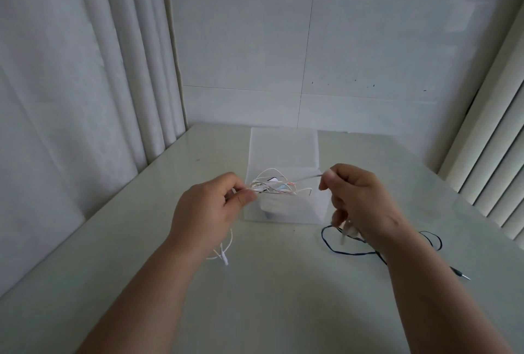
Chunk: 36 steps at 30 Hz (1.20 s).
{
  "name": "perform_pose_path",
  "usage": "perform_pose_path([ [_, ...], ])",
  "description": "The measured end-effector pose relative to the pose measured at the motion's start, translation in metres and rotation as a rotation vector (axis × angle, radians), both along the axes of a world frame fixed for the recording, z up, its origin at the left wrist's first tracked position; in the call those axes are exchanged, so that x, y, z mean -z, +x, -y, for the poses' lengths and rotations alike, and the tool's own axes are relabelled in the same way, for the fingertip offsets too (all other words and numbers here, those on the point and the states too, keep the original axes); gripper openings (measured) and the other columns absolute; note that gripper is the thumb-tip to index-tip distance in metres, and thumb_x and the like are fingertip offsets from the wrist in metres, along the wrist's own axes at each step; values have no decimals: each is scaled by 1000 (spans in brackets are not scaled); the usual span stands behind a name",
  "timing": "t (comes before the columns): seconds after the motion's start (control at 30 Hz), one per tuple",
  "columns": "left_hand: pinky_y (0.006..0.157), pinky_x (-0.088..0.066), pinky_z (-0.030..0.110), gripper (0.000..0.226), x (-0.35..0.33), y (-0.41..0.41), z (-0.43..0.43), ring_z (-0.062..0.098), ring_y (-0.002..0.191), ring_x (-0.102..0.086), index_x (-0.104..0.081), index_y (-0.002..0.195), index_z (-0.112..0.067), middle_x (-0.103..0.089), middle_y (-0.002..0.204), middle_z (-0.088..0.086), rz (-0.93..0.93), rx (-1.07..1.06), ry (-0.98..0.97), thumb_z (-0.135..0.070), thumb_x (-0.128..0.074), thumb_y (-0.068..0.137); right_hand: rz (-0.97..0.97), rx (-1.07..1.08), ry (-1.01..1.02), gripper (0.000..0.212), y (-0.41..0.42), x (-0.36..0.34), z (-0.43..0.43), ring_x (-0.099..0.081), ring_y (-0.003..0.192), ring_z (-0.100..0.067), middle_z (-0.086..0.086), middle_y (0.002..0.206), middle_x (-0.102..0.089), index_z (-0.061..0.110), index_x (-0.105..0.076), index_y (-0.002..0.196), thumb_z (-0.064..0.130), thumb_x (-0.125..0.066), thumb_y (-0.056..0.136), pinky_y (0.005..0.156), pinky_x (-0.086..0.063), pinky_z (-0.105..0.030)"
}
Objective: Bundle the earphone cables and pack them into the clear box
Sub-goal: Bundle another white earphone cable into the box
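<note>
A white earphone cable is stretched between my hands, just above the front of the clear box. My left hand pinches one part of it, and its plug end dangles down onto the table. My right hand pinches the other end between thumb and forefinger; more white cable hangs blurred below its lower fingers. Several tangled white cables lie inside the open box. A black earphone cable lies loose on the table, partly under my right wrist, with its plug at the right.
The box stands mid-table with its lid raised at the back. The pale table meets a tiled wall behind. Curtains hang at the left and vertical blinds at the right.
</note>
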State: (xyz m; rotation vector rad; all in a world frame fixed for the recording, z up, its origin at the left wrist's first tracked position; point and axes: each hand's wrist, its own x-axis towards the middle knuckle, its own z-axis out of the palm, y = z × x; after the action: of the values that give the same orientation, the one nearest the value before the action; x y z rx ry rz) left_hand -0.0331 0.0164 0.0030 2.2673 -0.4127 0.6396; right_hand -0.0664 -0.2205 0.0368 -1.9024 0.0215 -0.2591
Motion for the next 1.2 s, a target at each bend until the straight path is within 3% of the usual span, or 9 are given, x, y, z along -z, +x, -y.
perform_pose_path([
  [0.2, 55, -39, 31, 19, 2, 4, -7, 20, 61, -54, -60, 83, -24, -55, 58, -4, 46, -196, 105, -40, -55, 93, 33, -2, 160, 34, 0, -2, 2, -17, 48, -15, -2, 55, -24, 12, -59, 68, 23, -51, 99, 47, -16, -25],
  [0.3, 70, -46, 34, 13, 6, 6, -8, 23, 86, -61, -69, 96, -31, -65, 82, -6, -47, -163, 266, -32, -57, 89, 40, -41, 107, 36, 0, -1, -1, -17, 49, -15, -2, 54, -25, 16, -61, 66, 26, -51, 99, 48, -16, -27],
  [0.4, 96, -40, 33, 57, 9, 1, 1, 17, 119, -50, -50, 133, -44, -58, 122, -12, -183, -11, 477, -31, -57, 77, 41, -84, 13, 34, -1, 0, -7, -21, 48, -16, -5, 54, -28, 22, -64, 67, 29, -52, 97, 47, -19, -25],
  [0.6, 103, -31, 31, 82, 0, -11, 13, 5, 119, -41, -33, 141, -41, -49, 122, -26, -192, 238, 386, -46, -52, 62, 78, -79, -179, 32, -3, 1, -15, -30, 45, -12, 12, 44, -36, 29, -65, 64, 32, -55, 95, 50, -26, -24],
  [0.73, 102, -33, 27, 81, 3, -14, 21, 2, 118, -42, -42, 137, -41, -51, 125, -23, -149, 216, 278, -73, -53, 63, 70, -147, -192, 28, -5, 1, -18, -29, 45, -11, 12, 44, -34, 26, -66, 69, 32, -57, 95, 47, -26, -22],
  [0.83, 83, -42, 25, 47, 7, -11, 29, 9, 101, -55, -60, 119, -35, -62, 106, -14, -61, 165, 246, -57, -61, 78, 75, -198, -215, 27, -8, 0, -21, -30, 44, -6, 14, 43, -37, 22, -66, 71, 28, -57, 95, 48, -27, -23],
  [0.93, 68, -48, 35, 20, 6, -12, 34, 16, 79, -57, -63, 88, -24, -62, 82, -6, -26, 227, 218, -42, -53, 87, 79, -247, -147, 27, -11, -1, -24, -29, 44, -11, 13, 45, -36, 19, -66, 70, 25, -56, 96, 44, -26, -22],
  [1.1, 53, -37, 26, 20, 0, -14, 28, 4, 52, -49, -55, 77, -19, -64, 63, -4, -262, 255, 10, -29, -55, 94, 69, -89, 82, 32, -9, -7, -15, -27, 41, -15, 1, 50, -32, 17, -63, 69, 25, -53, 97, 39, -32, -24],
  [1.2, 54, -39, 28, 15, -1, -11, 25, 13, 47, -52, -61, 76, -23, -53, 52, -2, -318, 260, -197, -27, -64, 90, 52, 60, 10, 30, -2, -4, -10, -37, 39, -14, 3, 50, -41, 14, -65, 72, 25, -52, 97, 43, -46, -36],
])
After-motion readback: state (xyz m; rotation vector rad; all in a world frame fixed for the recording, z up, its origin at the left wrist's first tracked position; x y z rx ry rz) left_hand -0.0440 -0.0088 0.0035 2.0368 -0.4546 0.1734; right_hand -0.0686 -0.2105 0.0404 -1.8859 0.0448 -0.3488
